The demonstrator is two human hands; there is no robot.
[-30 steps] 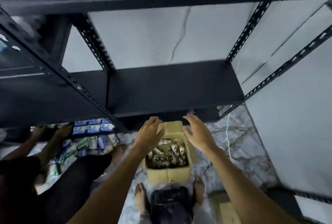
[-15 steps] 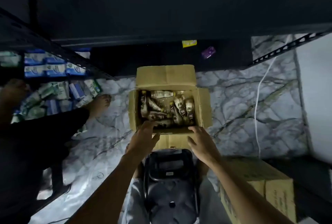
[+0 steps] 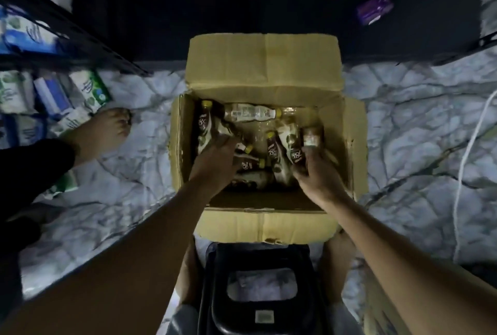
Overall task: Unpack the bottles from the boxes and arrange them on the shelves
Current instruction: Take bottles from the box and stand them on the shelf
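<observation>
Both our hands are down inside the open cardboard box [image 3: 265,65] on the marble floor [image 3: 419,130]. Our left hand [image 3: 215,162] curls its grip over a dark bottle [image 3: 224,130] lying near the box's left wall; whether the fingers fully close on it we cannot tell. Our right hand [image 3: 317,173] has its grip wrapped around the lower end of a brown labelled bottle [image 3: 291,143], beside the right wall. More bottles [image 3: 250,112] lie jumbled between and beyond our hands. The box flaps stand folded outward, leaving the top open. A black stool [image 3: 258,289] sits just beside the near flap, and the dark bottom shelf [image 3: 242,6] lies past the far flap
</observation>
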